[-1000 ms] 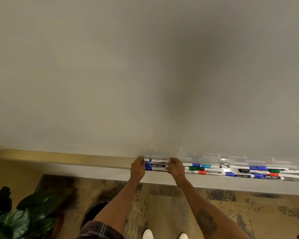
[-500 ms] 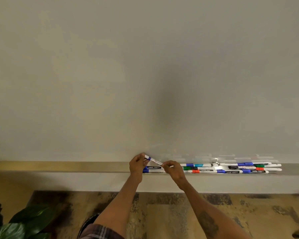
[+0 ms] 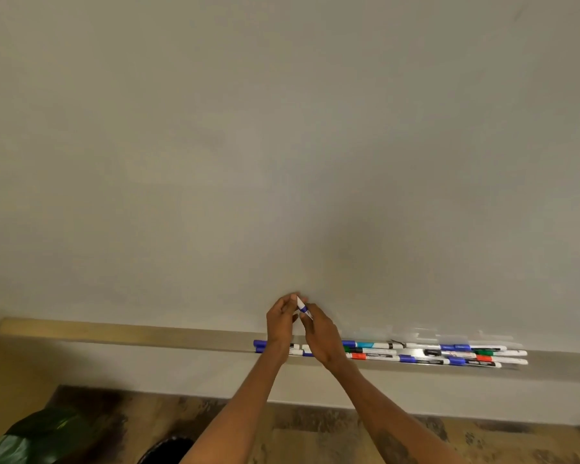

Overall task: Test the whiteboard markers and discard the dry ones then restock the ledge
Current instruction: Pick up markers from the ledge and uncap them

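Left grip (image 3: 282,321) pinches the upper end of a tilted blue-banded marker (image 3: 302,308), and right grip (image 3: 322,336) pinches its lower end. The marker is held just above the ledge (image 3: 148,334). Spare markers (image 3: 416,354) lie in rows there, below the whiteboard (image 3: 282,145).

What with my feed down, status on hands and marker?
Left-hand grip, right-hand grip: both holding blue-banded marker. Held above ledge. Nothing blocking; other markers on ledge.
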The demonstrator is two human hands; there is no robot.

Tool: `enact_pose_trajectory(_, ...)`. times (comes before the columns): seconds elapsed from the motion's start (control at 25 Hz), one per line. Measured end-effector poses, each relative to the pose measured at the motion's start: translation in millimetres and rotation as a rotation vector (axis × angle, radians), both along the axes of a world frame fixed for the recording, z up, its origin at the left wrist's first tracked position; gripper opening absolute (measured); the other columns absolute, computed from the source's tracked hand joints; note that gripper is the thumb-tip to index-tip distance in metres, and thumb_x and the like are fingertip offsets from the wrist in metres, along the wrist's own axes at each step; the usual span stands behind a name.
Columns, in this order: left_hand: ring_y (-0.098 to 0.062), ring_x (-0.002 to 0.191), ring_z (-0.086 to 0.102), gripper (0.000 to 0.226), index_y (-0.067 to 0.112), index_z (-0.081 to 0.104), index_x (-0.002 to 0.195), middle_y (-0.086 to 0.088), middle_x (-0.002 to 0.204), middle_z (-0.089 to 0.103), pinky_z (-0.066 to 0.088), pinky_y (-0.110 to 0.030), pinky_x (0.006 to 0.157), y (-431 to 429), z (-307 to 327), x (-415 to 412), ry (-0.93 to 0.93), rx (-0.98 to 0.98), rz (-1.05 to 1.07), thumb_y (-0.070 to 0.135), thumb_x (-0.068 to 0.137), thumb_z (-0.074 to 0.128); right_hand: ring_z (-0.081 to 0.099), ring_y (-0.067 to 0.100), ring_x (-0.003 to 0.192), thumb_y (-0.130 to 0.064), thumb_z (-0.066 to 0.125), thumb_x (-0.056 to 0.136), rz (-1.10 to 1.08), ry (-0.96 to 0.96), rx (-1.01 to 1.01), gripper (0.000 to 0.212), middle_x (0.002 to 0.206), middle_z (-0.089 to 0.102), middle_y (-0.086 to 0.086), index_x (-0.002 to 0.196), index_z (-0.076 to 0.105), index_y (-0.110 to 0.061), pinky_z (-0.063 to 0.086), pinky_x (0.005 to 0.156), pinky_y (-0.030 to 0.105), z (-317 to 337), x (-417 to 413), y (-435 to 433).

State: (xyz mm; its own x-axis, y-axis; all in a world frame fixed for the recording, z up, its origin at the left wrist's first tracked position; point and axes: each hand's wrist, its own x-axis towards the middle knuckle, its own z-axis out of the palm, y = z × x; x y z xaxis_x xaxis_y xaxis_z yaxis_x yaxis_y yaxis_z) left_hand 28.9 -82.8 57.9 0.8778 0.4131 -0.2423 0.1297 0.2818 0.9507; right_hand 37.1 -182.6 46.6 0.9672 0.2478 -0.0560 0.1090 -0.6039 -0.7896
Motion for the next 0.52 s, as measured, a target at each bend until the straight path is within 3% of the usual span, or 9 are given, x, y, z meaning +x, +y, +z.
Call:
enact_pose_trajectory(0.08,-0.022,0.104,0.07,0.021,0.013,0.072,0.112,-0.006,0.106,0.075,0.057,-0.03,0.09,-15.6,12.0,-3.2,-0.048,-0.007,-0.009,0.021,0.098,0.058,0.061,0.021,0.113,-0.037,0.041,0.102,-0.015,-0.053,-0.005,0.042,0.129,0.061,0.003,0.137,0.048,-0.015,0.045,0.101,0.027,7.9,-1.2,-12.2)
enact_pose_trajectory(0.24,-0.017,0.101,0.071,0.017,0.018,0.073,0.107,-0.001,0.101,0.077,0.056,-0.031,0.094,-40.0,48.7,-9.3,-0.171,0.014,-0.016,0.019,0.098,0.059,0.06,0.016,0.09,-0.026,0.046,0.103,-0.046,-0.21,0.116,0.028,0.112,0.065,0.007,0.122,0.056,-0.008,0.053,0.091,0.034,35.8,1.5,-31.1)
enact_pose_trajectory(0.36,-0.019,0.105,0.07,0.019,0.015,0.073,0.11,-0.003,0.104,0.076,0.054,-0.032,0.095,-49.5,92.6,-6.2,-0.295,0.028,-0.042,0.02,0.098,0.058,0.059,0.014,0.086,-0.021,0.044,0.103,-0.049,-0.301,0.256,0.025,0.106,0.065,0.008,0.119,0.056,-0.006,0.048,0.079,0.024,73.0,5.2,-32.9)
enact_pose_trajectory(0.52,-0.019,0.099,0.072,0.02,0.011,0.073,0.108,-0.007,0.1,0.076,0.056,-0.028,0.089,-55.5,161.8,5.7,-0.424,0.083,-0.083,0.015,0.099,0.056,0.059,0.004,0.087,-0.025,0.044,0.104,-0.179,-0.515,0.329,0.03,0.107,0.062,-0.008,0.127,0.055,-0.01,0.049,0.077,0.015,130.9,12.4,-27.3)
